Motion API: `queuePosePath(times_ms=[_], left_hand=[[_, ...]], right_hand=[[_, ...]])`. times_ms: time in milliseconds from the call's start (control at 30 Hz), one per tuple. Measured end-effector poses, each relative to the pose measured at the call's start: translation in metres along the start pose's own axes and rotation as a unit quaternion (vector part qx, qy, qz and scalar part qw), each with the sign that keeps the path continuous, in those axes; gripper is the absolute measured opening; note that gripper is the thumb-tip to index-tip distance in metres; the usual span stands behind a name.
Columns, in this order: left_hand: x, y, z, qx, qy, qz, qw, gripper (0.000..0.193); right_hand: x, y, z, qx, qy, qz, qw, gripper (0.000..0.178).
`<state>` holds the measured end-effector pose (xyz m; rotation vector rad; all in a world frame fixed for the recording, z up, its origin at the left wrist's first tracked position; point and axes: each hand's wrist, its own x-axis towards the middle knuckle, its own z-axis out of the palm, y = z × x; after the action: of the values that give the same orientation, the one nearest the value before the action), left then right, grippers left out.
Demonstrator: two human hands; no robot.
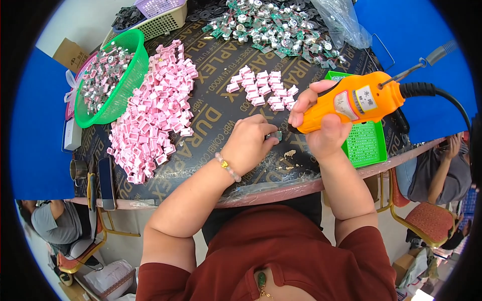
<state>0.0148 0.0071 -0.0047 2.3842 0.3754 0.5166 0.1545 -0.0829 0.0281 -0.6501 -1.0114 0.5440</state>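
My right hand (pixel 325 131) is wrapped round an orange electric screwdriver (pixel 346 100), which lies nearly level with its dark nose toward the left. A black cable and a metal hook are joined to its back end. Left of the nose, my left hand (pixel 249 141) is closed, low over the dark table, its thumb and forefinger pinching a small greenish see-through part (pixel 275 134). Whether the screwdriver's bit touches that part cannot be made out. Just beyond both hands lie small pink plastic housings (pixel 263 90) in short rows.
A big heap of pink housings (pixel 155 110) spreads at left, beside a green basket (pixel 138 55) of small assembled parts. Clear and green parts (pixel 271 30) are piled at the far side. A green perforated tray (pixel 374 143) stands right of the screwdriver. Other people sit behind on both sides.
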Motion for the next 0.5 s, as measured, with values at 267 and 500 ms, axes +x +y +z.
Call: queuePosePath(times_ms=[267, 500], left_hand=[[0.0012, -0.0029, -0.0019, -0.035, -0.008, -0.012, 0.999, 0.021], [0.0022, -0.0076, -0.0006, -0.015, -0.002, 0.013, 1.000, 0.020]], right_hand=[[0.0025, -0.0014, 0.0040, -0.083, 0.010, 0.034, 0.996, 0.057], [0.0028, 0.0027, 0.0041, -0.087, -0.011, 0.043, 0.995, 0.051]])
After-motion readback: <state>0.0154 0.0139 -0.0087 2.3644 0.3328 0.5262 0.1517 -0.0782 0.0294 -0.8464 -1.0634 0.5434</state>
